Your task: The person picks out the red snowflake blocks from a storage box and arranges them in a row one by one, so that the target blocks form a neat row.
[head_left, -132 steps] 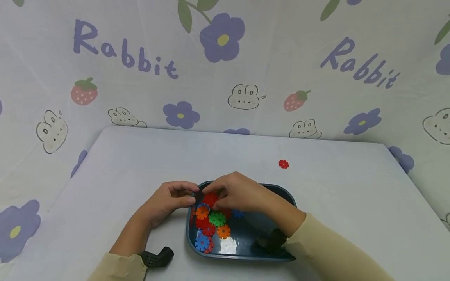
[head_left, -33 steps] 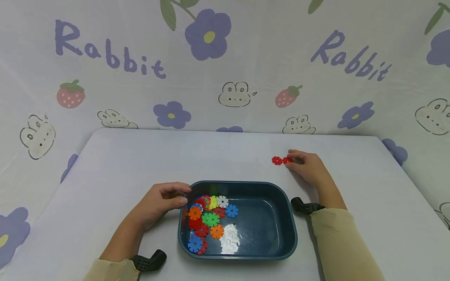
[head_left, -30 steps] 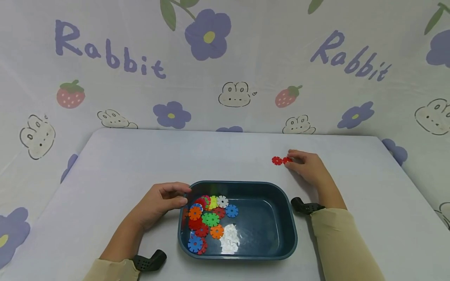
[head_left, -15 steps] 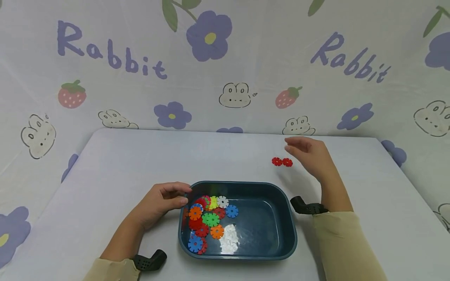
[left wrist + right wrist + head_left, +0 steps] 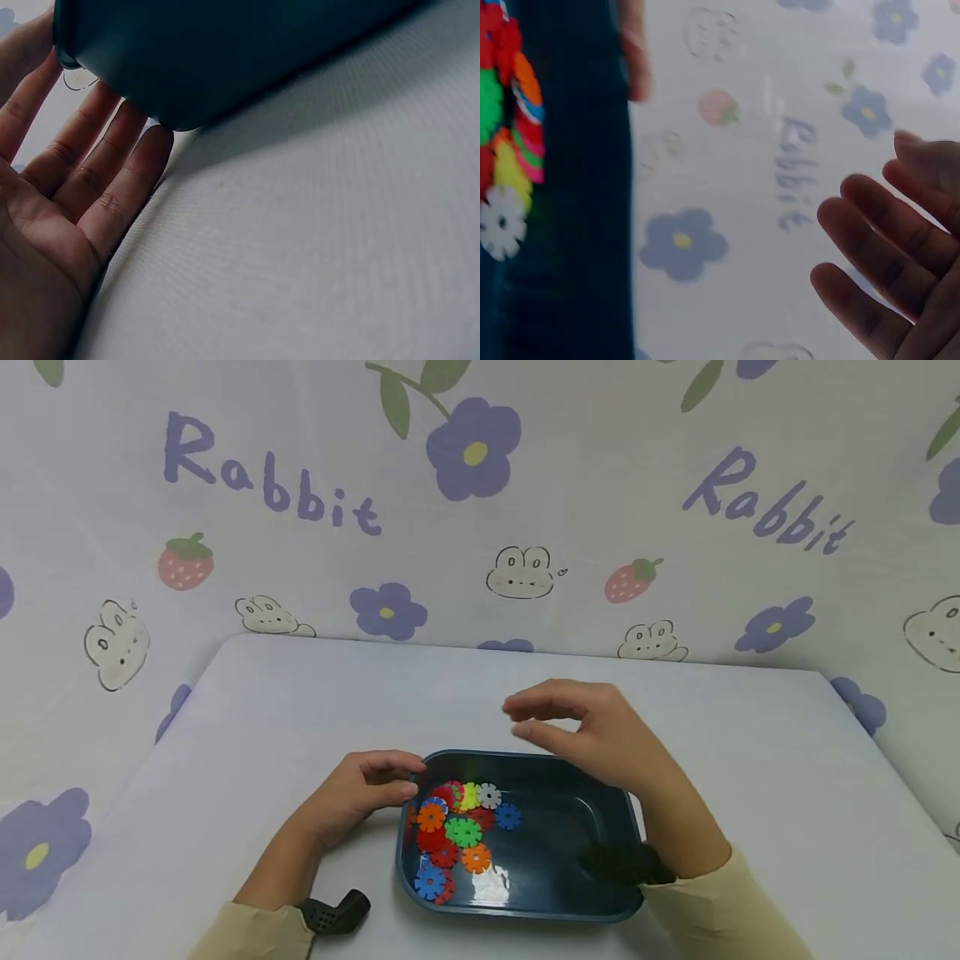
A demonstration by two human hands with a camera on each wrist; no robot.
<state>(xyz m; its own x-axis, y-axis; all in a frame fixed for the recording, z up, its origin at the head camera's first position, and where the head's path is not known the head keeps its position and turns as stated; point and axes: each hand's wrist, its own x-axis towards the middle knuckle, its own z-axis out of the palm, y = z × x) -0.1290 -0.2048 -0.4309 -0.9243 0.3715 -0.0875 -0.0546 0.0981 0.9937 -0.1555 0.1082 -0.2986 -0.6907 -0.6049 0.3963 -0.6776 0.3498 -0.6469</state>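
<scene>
My left hand [image 5: 360,793] rests its fairly straight fingers against the left back corner of a dark teal tray [image 5: 555,902]; in the left wrist view the fingers [image 5: 112,187] touch the outside of the tray's wall [image 5: 187,67]. Above the tray's back edge, my right hand [image 5: 592,727] hangs in the air, fingers loosely bent and nothing held, as the right wrist view of the fingers [image 5: 877,277] also shows. Notched plastic snowflake discs lie heaped at the tray's left side, among them a green disc [image 5: 463,832], an orange disc [image 5: 476,858] and a white disc [image 5: 501,223].
The tray stands on a white-covered table [image 5: 337,693] near its front. Behind the table hangs a printed curtain [image 5: 300,410] with flowers and rabbits. A black wrist camera [image 5: 337,912] sits on the left wrist. The two red discs on the table are hidden behind my right hand.
My right hand took a red disc out of the tray, laid it beside another red disc at the back right, let go, rose and came back left toward the tray. The left hand stays at the corner.
</scene>
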